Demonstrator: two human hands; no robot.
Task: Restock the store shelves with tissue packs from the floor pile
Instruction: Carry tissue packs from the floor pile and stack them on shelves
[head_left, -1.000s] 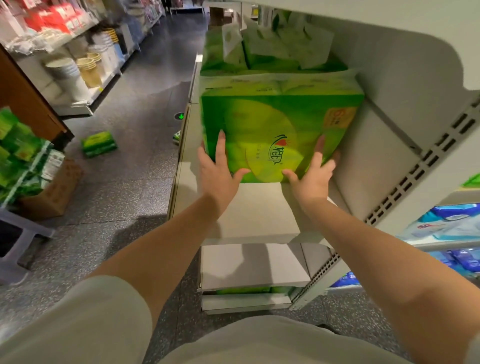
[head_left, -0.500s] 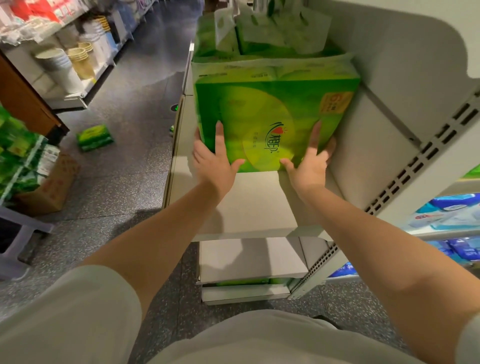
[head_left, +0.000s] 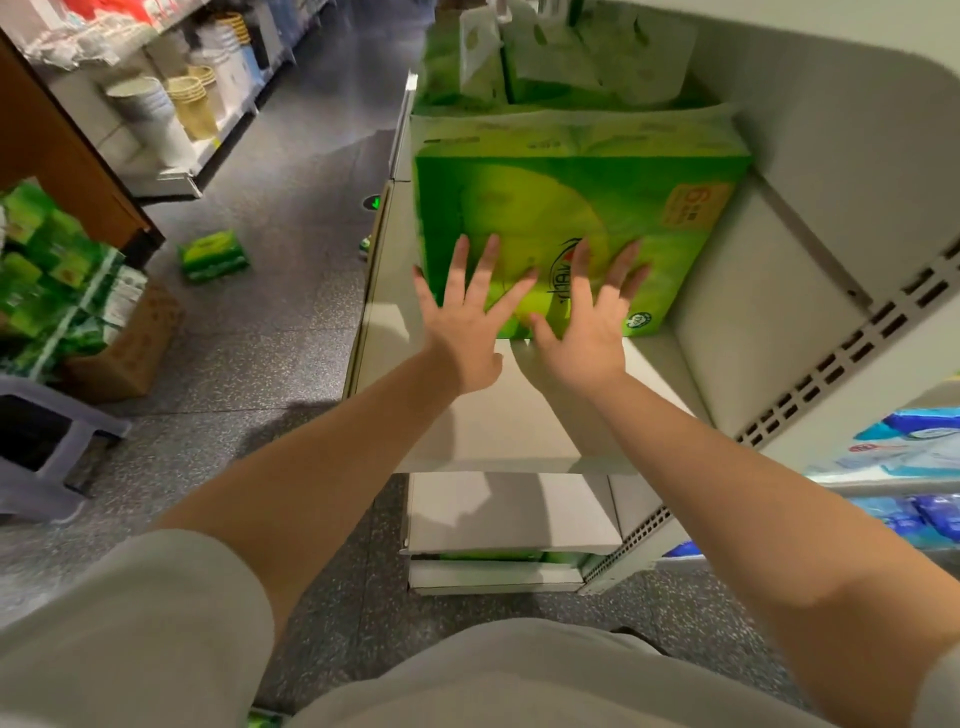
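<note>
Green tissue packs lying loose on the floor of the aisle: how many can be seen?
2. One whole pack lies on the grey floor left of the shelf unit. The corner of another peeks out by the shelf's left edge. More may be hidden behind the shelves.

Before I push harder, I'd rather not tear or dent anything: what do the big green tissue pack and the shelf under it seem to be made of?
Green tissue pack: apparently thin glossy plastic film; it shows sheen and a crimped, wrinkled seam along the top. Shelf: probably painted sheet metal, matte off-white; flat, smooth, beside a slotted upright. Both open hands, left hand and right hand, are at the pack's front.
</note>
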